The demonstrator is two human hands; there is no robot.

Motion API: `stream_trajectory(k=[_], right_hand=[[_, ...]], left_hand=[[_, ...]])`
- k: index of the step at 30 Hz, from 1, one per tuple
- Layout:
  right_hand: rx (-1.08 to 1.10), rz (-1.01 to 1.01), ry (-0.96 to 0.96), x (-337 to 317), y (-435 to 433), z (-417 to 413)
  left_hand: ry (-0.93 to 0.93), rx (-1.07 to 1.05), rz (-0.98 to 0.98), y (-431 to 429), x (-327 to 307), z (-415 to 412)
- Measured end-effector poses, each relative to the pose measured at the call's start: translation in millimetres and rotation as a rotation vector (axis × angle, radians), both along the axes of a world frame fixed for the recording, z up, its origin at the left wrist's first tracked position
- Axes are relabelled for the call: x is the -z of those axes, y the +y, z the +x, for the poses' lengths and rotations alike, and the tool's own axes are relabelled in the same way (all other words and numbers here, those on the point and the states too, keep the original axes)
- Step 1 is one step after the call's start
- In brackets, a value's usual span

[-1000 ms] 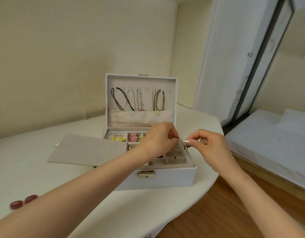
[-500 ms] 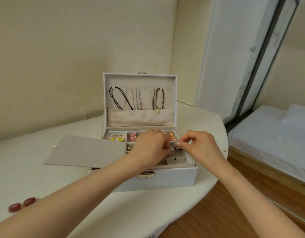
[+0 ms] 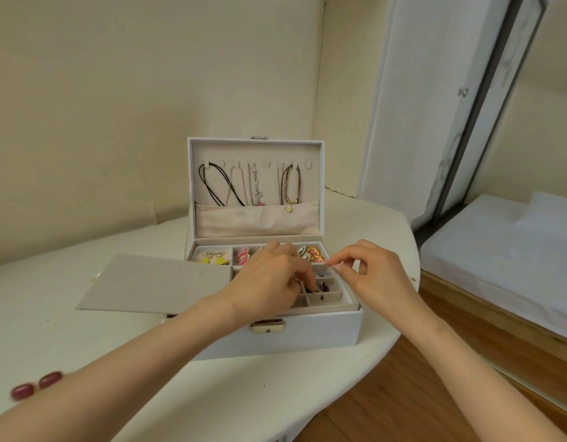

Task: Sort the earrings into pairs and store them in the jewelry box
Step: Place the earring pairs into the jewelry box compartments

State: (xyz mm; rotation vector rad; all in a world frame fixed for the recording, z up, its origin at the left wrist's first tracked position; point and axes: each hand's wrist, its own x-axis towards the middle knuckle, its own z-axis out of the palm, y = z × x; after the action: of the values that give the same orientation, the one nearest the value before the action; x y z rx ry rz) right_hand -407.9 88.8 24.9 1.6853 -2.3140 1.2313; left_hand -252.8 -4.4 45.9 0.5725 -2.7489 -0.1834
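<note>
The white jewelry box (image 3: 323, 330) stands open on the table, its lid upright and hung with necklaces (image 3: 253, 186). The back compartments of its tray hold yellow earrings (image 3: 216, 258), pink earrings (image 3: 243, 255) and gold-and-pink earrings (image 3: 314, 254). My left hand (image 3: 269, 282) reaches down into a small front compartment, its fingertips pinching a dark earring (image 3: 322, 286). My right hand (image 3: 368, 275) hovers just right of it above the tray, thumb and forefinger tips together with nothing seen between them. Two dark red oval earrings (image 3: 36, 386) lie on the table at the far left.
A flat grey panel (image 3: 154, 283) lies against the box's left side. The white table (image 3: 244, 393) ends in a rounded edge at the right, with wooden floor (image 3: 419, 393) below. A bed (image 3: 505, 250) and a mirrored door stand to the right.
Both hands came down from above the tray's right side to the small front compartment. The dark earring now sits low in it under my left fingertips, and my right hand has drawn back.
</note>
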Motion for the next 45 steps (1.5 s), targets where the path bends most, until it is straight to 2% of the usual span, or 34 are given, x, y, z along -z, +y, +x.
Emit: stream_trajectory(k=[3, 6, 16, 24, 30, 34, 38, 41, 45], right_hand=[[-0.021, 0.027, -0.001, -1, 6, 2], [-0.054, 0.139, 0.062, -4, 8, 7], [-0.081, 0.35, 0.187, -17, 0, 12], [-0.158, 0.35, 0.064, -17, -3, 4], [-0.12, 0.303, 0.07, -16, -13, 4], [-0.073, 0.167, 0.014, -11, -12, 0], [0.023, 0.072, -0.018, -5, -2, -4], [0.098, 0.134, -0.041, 3, 3, -3], [0.098, 0.318, -0.101, 7, 6, 3]], left_hand=[[-0.027, 0.032, 0.013, -2, 4, -3], [-0.043, 0.038, 0.002, -2, 6, -5], [-0.05, -0.014, -0.107, -3, 2, 1], [-0.042, 0.008, -0.158, -5, 5, 1], [-0.05, 0.013, -0.204, -6, 7, 0], [-0.031, 0.026, -0.187, -5, 6, 4], [0.076, 0.049, -0.18, -4, 6, 18], [0.12, 0.038, -0.35, 7, 12, 34], [0.043, -0.082, -0.643, 41, 35, 51]])
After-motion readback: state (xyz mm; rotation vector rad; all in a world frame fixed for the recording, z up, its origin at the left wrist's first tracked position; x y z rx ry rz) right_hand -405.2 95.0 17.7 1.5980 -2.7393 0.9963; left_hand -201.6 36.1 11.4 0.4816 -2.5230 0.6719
